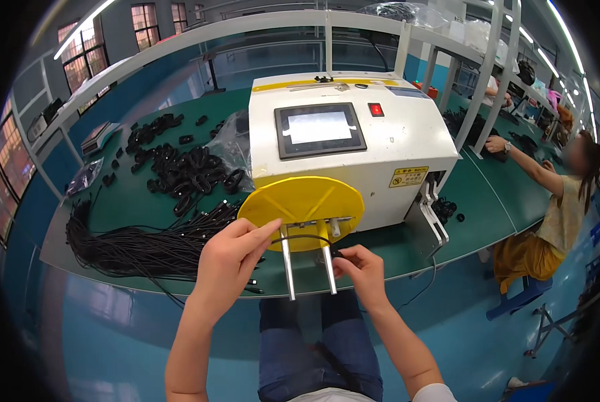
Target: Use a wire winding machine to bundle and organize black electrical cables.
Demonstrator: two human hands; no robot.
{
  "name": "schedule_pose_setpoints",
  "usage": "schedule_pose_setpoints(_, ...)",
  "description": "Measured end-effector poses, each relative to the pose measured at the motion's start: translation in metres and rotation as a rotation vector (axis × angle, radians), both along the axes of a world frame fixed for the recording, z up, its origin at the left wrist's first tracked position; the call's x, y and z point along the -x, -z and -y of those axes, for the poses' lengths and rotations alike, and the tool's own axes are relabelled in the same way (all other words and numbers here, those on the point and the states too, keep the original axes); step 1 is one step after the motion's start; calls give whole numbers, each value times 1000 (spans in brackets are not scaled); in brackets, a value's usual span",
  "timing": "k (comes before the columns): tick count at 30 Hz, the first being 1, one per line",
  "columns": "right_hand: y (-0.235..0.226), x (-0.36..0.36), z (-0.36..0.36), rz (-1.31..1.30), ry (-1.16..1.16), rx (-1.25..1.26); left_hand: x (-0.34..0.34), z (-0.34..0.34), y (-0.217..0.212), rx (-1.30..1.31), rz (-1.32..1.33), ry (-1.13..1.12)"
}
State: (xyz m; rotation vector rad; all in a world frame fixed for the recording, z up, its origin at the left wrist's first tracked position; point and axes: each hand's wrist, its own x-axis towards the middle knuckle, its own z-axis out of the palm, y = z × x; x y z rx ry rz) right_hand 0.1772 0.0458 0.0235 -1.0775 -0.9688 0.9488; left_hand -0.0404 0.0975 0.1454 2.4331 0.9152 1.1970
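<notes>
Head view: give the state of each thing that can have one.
Screen, lit
Red switch, position unclear
Metal rods, sticking out
Cable, curved across the rods
Left hand, at the rods, grip unclear
Right hand, pinching the cable
Coiled cables, heaped
Uncoiled cables, bunched
Plastic bag, crumpled

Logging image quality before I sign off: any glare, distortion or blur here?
All in the head view: the white shelf rail bows with fisheye distortion; the ceiling tube light glares; the display screen is washed pale; the seated co-worker's head is blurred.
</notes>
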Motion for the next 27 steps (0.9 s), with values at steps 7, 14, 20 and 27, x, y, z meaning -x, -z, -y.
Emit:
schedule_pose_setpoints(7,-5,1,-23,670,347,-282,-5,-10,8,1,-61,-28)
schedule_pose_setpoints(14,-15,-5,-36,897,383,-336,-15,-26,15,-14,-17,-94)
schedule_pose_setpoints(20,-26,-20,-44,1163,280,-276,-22,-29,16,-14,-21,-136)
schedule_pose_setpoints(27,-35,-19,-43,1241,273,-256,19,-35,40,255,46,-43)
